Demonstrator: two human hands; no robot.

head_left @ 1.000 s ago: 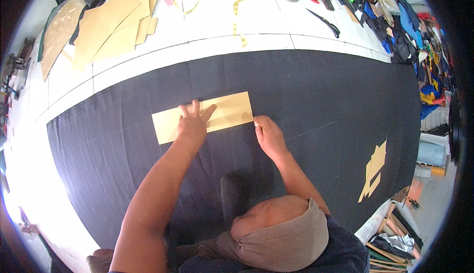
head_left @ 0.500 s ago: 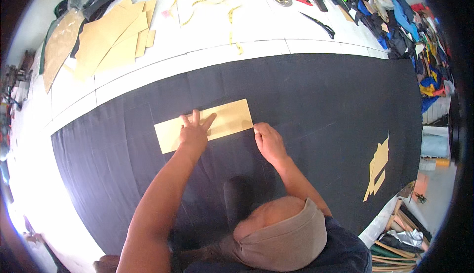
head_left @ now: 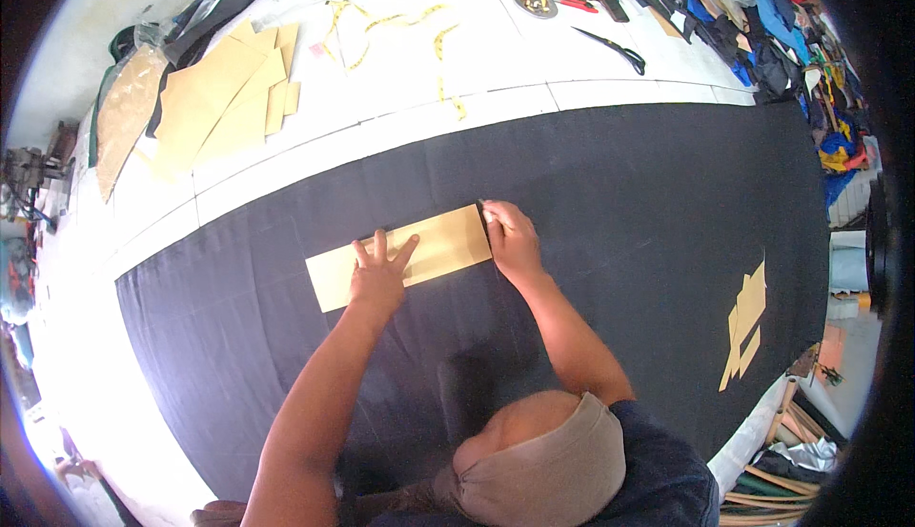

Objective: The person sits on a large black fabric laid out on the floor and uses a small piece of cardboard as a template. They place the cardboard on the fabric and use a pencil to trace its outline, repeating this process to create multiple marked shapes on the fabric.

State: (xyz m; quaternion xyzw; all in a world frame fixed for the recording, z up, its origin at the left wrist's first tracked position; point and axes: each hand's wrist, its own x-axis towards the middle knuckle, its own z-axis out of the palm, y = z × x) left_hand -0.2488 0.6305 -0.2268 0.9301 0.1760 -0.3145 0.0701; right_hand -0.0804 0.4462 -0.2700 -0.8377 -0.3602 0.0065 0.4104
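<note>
A tan rectangular cardboard piece (head_left: 443, 236) lies flat on a wide sheet of black fabric (head_left: 648, 193). My left hand (head_left: 379, 279) rests on the cardboard with its fingers spread, pressing on its middle and lower edge. At the cardboard's far right corner, my right hand (head_left: 513, 239) is closed in a pinch, fingertips close beside the short edge. Whatever is between those fingertips is too small and too covered to name.
Small cardboard pieces (head_left: 745, 322) lie on the fabric at the right. Larger cardboard sheets (head_left: 224, 89), a yellow measuring tape (head_left: 386, 22) and black scissors (head_left: 615, 49) lie on the white tiled floor beyond. Cloth scraps (head_left: 762, 31) are heaped at the far right.
My right hand has slid away from me along the cardboard's right edge, from the near corner to the far one. My left hand keeps its place on the cardboard. The view has shifted slightly.
</note>
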